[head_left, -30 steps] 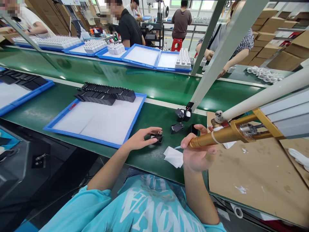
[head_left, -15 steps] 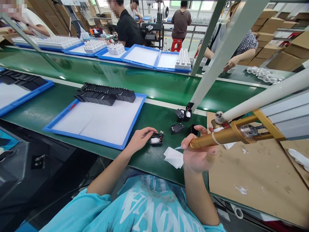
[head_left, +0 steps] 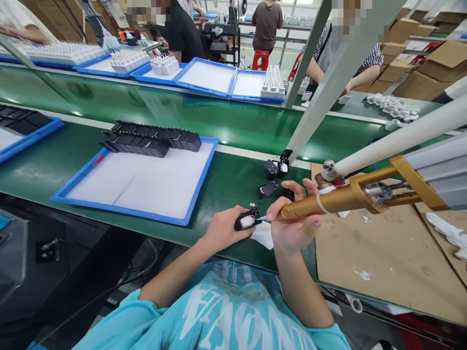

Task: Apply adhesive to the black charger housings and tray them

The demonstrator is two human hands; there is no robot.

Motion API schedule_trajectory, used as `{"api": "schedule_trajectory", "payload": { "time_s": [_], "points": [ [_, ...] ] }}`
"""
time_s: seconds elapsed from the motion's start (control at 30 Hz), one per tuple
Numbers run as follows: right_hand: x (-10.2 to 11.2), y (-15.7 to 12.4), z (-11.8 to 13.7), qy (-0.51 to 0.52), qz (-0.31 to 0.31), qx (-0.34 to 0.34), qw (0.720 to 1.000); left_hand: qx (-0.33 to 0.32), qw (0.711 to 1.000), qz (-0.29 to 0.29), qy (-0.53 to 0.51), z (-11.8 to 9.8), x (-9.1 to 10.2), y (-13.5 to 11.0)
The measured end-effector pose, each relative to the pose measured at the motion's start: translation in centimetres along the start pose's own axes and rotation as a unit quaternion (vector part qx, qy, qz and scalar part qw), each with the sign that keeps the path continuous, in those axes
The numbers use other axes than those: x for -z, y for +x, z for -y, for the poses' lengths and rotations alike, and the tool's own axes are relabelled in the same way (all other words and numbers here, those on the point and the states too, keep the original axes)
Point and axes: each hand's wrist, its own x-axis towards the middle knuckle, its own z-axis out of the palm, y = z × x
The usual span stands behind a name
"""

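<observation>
My left hand [head_left: 226,228] grips an open black adapter housing [head_left: 248,222] by its sides, tilted above the green bench. A white block and small wired parts show inside it. My right hand [head_left: 292,223] is wrapped round the gold barrel of a glue dispensing gun [head_left: 302,208]. The gun's thin pale blue nozzle reaches to the right edge of the housing; whether it touches is too small to tell. Below lies a white paper sheet [head_left: 263,236], partly covered. Just beyond my right hand sits another black adapter housing [head_left: 268,188].
A blue-rimmed tray [head_left: 153,194] with rows of black adapters [head_left: 146,138] stands at left. Cardboard [head_left: 379,262] covers the bench at right. A slanted metal post [head_left: 328,92] rises ahead. Trays of white adapters [head_left: 273,82] line the far bench, where several people sit.
My left hand has picked the black housing up off the bench and brought it right and nearer, up to the nozzle. The gun has shifted slightly left.
</observation>
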Motion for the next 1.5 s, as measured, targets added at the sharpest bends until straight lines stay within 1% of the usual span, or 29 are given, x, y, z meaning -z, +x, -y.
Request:
{"api": "schedule_trajectory", "payload": {
  "time_s": [0.1, 0.23, 0.33, 0.53, 0.8, 0.9, 1.03, 1.17, 1.23, 1.33, 1.4, 1.5],
  "points": [
    [-0.1, 0.1, -0.1, -0.012, 0.000, 0.013, 1.000, 0.002, 1.000, -0.025, -0.018, -0.5, 0.2, -0.2],
    [-0.2, 0.2, -0.2, -0.021, 0.002, 0.044, 0.999, 0.009, 0.999, -0.029, -0.020, -0.6, 0.4, -0.2],
    [-0.2, 0.2, -0.3, -0.011, 0.011, 0.054, 0.998, 0.018, 0.999, -0.029, -0.021, -0.6, 0.4, -0.2],
    [-0.6, 0.2, -0.1, -0.008, 0.004, 0.010, 1.000, 0.033, 0.999, -0.026, -0.035, -0.7, 0.4, -0.2],
    [-1.4, 0.0, 0.1, -0.014, -0.007, 0.003, 1.000, 0.055, 0.998, -0.025, -0.036, -0.8, -0.4, 0.1],
    [-1.8, -0.1, 0.0, -0.021, -0.003, 0.003, 1.000, 0.042, 0.997, -0.021, -0.054, -0.9, -0.8, 0.2],
    [-2.1, -0.2, -0.2, -0.020, 0.008, 0.002, 1.000, 0.001, 0.995, -0.034, -0.095, -1.3, -1.2, 0.5],
    [-2.1, -0.3, -0.3, 0.003, 0.031, 0.030, 0.999, -0.029, 0.992, -0.055, -0.109, -1.5, -1.4, 0.5],
    [-2.0, -0.3, -0.3, 0.008, 0.033, 0.042, 0.999, -0.035, 0.992, -0.059, -0.108, -1.5, -1.4, 0.4],
    [-2.0, -0.5, -0.2, 0.006, 0.024, 0.018, 1.000, -0.041, 0.993, -0.058, -0.096, -1.5, -1.2, 0.3],
    [-2.0, -0.5, -0.2, 0.006, 0.012, -0.003, 1.000, -0.040, 0.996, -0.046, -0.068, -1.4, -0.8, 0.3],
    [-1.9, -0.4, -0.2, -0.001, -0.010, -0.004, 1.000, -0.026, 1.000, -0.014, 0.002, -0.7, -0.2, 0.5]
  ]
}}
